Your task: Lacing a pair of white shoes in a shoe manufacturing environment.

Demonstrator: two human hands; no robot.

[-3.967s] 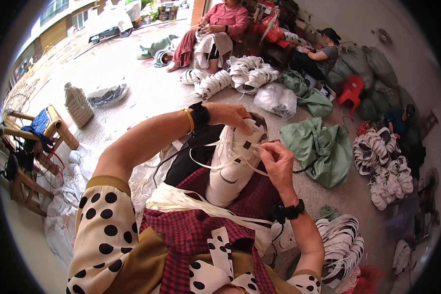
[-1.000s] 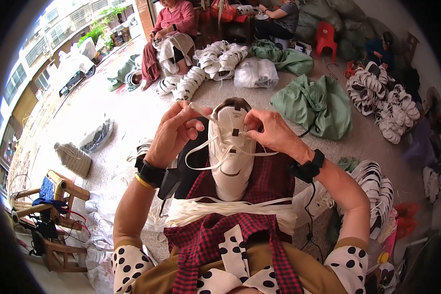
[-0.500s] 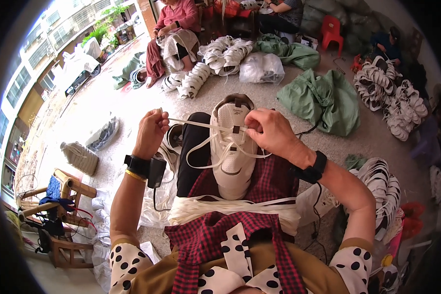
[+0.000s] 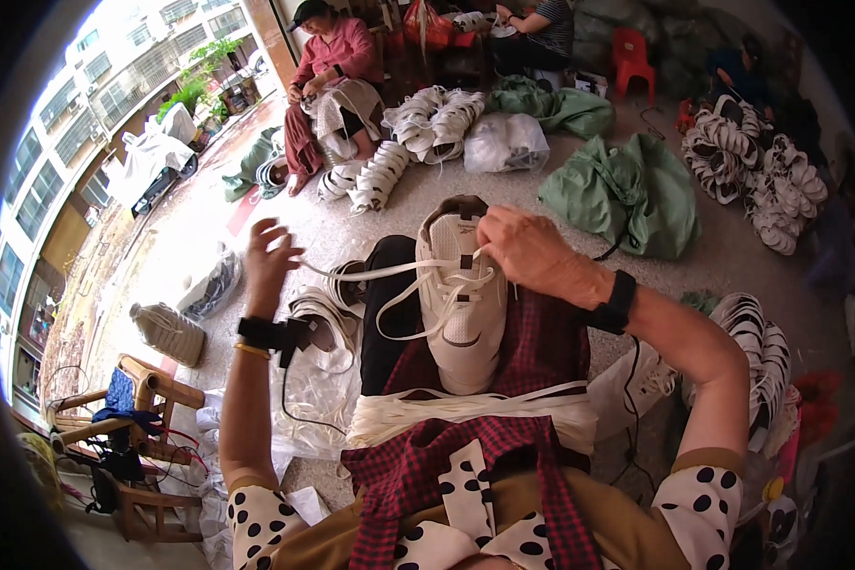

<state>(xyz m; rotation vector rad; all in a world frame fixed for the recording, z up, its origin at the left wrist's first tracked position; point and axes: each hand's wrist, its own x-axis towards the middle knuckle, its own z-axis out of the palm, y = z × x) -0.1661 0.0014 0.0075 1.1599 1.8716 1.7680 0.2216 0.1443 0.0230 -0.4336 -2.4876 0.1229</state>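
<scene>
A white mesh sneaker (image 4: 460, 331) rests toe toward me on my lap, over a red-and-black checked apron (image 4: 551, 347). Its cream shoelace (image 4: 375, 275) is partly threaded, with one length stretching out leftward and a loose loop hanging at the side. Beside the outer end of that length is my left hand (image 4: 272, 255), its fingers spread apart. At the upper eyelets, my right hand (image 4: 530, 251) has its fingers closed on the lace close to the shoe's tongue; its fingertips are partly hidden. A thick bundle of cream laces (image 4: 475, 418) lies across my lap.
More shoes (image 4: 325, 328) stand on the floor by my left leg. Stacked shoe uppers (image 4: 750, 356) are at my right. Ahead are a green sack (image 4: 622, 199), piled uppers (image 4: 435, 125) and seated people. A bamboo stool (image 4: 147, 399) stands at left.
My left hand has moved left and its fingers have spread from a pinch; the lace it held taut now sags. My right hand stays by the eyelets. The view has shifted slightly.
</scene>
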